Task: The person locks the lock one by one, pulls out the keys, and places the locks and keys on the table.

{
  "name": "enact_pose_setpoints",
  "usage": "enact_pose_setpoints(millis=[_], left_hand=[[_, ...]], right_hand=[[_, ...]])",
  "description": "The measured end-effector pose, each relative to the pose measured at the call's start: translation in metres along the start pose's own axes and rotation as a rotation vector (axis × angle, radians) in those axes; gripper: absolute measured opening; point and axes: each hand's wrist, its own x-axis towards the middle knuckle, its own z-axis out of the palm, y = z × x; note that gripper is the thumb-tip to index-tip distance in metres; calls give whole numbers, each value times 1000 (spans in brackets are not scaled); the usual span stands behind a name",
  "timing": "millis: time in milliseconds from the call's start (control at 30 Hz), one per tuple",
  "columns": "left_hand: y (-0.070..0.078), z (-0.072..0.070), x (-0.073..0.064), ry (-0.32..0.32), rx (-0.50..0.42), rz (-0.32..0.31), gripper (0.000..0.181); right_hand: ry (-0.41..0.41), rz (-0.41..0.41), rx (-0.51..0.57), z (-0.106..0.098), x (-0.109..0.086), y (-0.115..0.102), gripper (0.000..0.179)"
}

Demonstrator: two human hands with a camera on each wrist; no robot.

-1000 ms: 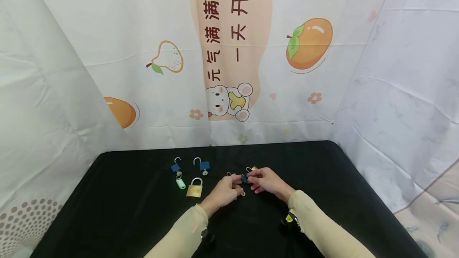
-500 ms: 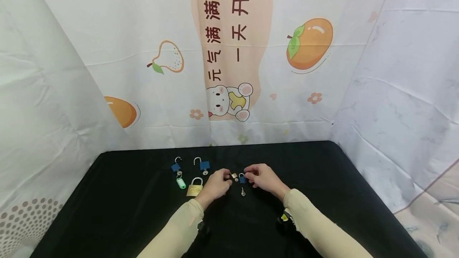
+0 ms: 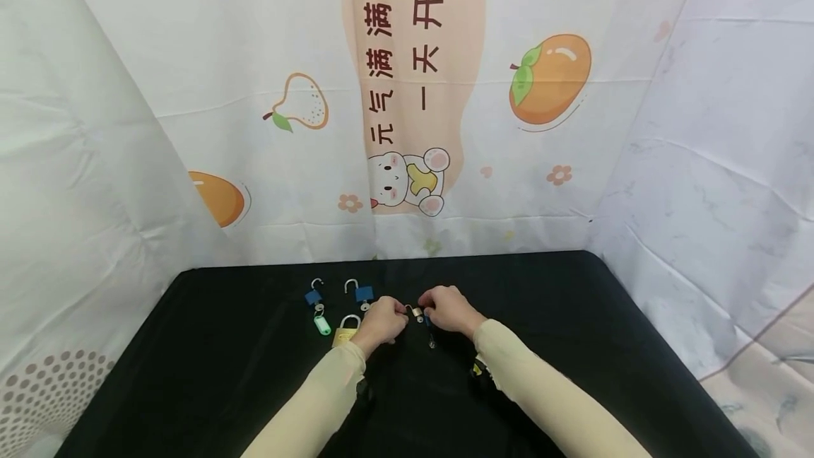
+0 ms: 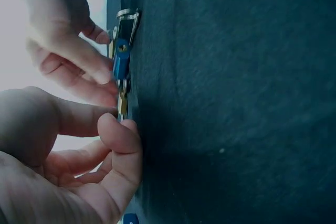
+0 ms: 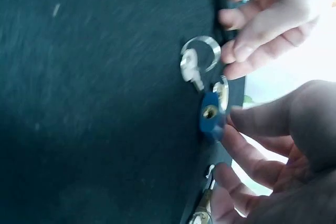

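Though near a key (image 5: 189,66), blue padlock (image 5: 211,114) at right-hand fingers (image 5: 252,156)

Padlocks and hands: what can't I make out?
Large brass padlock: partly hidden by the left hand in the head view; lettering too small.
Central blue padlock: mostly covered by the right hand in the head view.
Key: teeth blurred in the right wrist view.
Brass-coloured item: cut off by that view's bottom edge.
Small brass padlock: left fingertips partly hide its shackle, left wrist view.
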Motion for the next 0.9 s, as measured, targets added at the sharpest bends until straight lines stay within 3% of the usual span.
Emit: enact_pose_setpoints(millis=[133, 333, 500, 767, 900], left_hand=[[-1, 0, 3, -8, 3, -2, 13], [-3, 0, 5, -26, -29, -3, 15], [-4, 0, 5, -28, -52, -9, 16], [-9, 0, -2, -37, -39, 59, 11], [-11, -1, -6, -26, -24, 100, 10]], right_hand=[[-10, -11, -76, 3, 2, 1, 19], [7, -43, -104, 5, 6, 0, 8], [9, -19, -122, 8, 6, -1, 4], [34, -53, -71, 14, 0, 1, 5], [86, -72, 17, 16, -1, 5, 6]])
